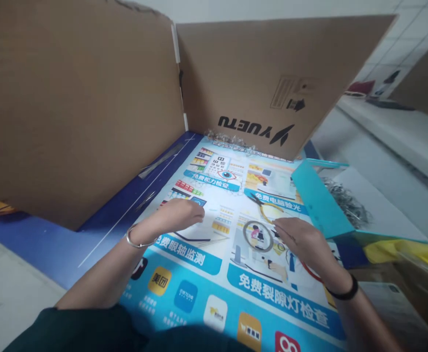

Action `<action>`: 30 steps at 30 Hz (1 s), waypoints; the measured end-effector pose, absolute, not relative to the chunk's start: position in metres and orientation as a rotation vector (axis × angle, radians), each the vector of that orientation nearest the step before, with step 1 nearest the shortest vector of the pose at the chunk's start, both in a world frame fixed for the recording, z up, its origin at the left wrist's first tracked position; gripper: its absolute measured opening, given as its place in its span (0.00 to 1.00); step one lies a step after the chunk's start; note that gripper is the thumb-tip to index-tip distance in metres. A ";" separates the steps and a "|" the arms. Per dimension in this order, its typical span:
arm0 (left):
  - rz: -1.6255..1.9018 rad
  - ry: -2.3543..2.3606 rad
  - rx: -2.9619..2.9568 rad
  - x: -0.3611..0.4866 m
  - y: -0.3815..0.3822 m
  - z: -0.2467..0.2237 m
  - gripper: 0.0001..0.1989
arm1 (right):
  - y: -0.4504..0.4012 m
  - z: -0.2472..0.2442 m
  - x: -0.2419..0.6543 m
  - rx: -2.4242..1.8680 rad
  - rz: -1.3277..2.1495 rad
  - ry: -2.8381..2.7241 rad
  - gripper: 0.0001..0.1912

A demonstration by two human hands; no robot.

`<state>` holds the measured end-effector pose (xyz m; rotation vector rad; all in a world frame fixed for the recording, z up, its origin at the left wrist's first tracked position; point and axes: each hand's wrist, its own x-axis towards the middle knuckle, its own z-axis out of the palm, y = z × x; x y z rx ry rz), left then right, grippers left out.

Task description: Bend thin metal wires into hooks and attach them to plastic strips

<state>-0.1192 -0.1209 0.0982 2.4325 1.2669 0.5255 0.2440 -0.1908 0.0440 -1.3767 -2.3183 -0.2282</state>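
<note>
hanging over a printed sheet (226, 271), the left hand (182, 214) is held with its fingers curled inward; whether anything fine is clamped in that grip cannot be made out. the right hand (302, 239) is bent toward a pair of pliers (261, 206), which is laid on the sheet with one yellow handle end right at the fingertips. contact is not clearly shown, and that grip cannot be judged, since the fingers are partly hidden.

a wire tangle (346, 201) is contained in the blue box (314, 198) beyond the right hand, and thin curled bits (232, 140) are scattered along the foot of the rear cardboard panel (268, 58).

if the pliers were caught by one handle only, they could be swung open and the sheet scratched by their tips. if a strand were drawn from the tangle, others could be snagged and dragged out. bare fingers could be pricked by cut ends, and the slim metal tool (146, 201) could be brushed aside by the left forearm.
</note>
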 end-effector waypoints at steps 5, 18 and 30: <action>0.065 1.083 2.700 -0.111 -0.153 0.083 0.09 | -0.193 0.036 0.234 -1.307 -0.279 -2.264 0.10; -0.138 0.981 2.970 -0.082 -0.164 0.048 0.07 | -0.197 0.029 0.231 -1.210 -0.304 -2.272 0.09; -0.179 0.859 3.029 -0.078 -0.158 0.050 0.07 | -0.198 0.032 0.238 -1.239 -0.315 -2.131 0.07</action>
